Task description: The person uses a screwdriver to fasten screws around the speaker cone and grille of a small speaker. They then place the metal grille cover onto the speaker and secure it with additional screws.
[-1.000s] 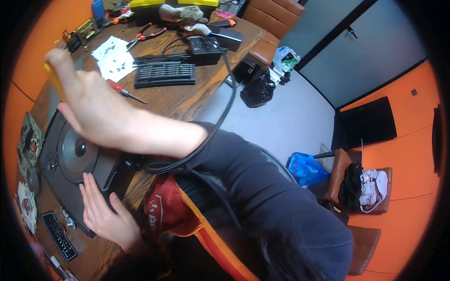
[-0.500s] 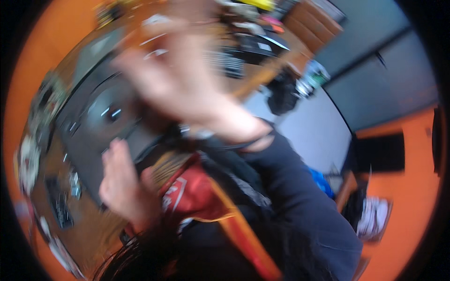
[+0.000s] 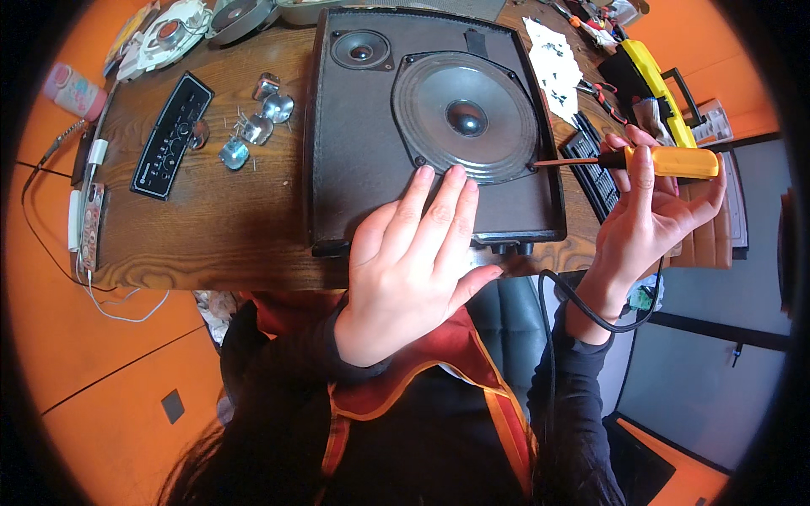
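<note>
A dark speaker cabinet (image 3: 354,169) lies face up on the wooden table, with a large round woofer (image 3: 422,97) and a small tweeter (image 3: 361,51) in its front. My left hand (image 3: 413,261) rests flat on the cabinet, fingers stretched out and fingertips at the woofer's near rim. In my right hand (image 3: 650,202), to the right of the cabinet, is a screwdriver (image 3: 675,162) with a yellow handle, gripped between thumb and fingers. Its shaft points left and level, and the tip meets the screw (image 3: 533,166) at the woofer's lower right edge.
Left of the cabinet lie a black control panel (image 3: 173,135) with knobs and several shiny metal discs (image 3: 257,128). On the right are white paper (image 3: 553,72) with small dark screws, a black slotted part (image 3: 591,164) and a yellow-black toolbox (image 3: 662,93). A black cable (image 3: 582,308) loops round my right wrist.
The view has turned and sharpened. My right hand, earlier a blur raised over the cabinet, is now at its right with the screwdriver. My left hand now lies on the cabinet's front.
</note>
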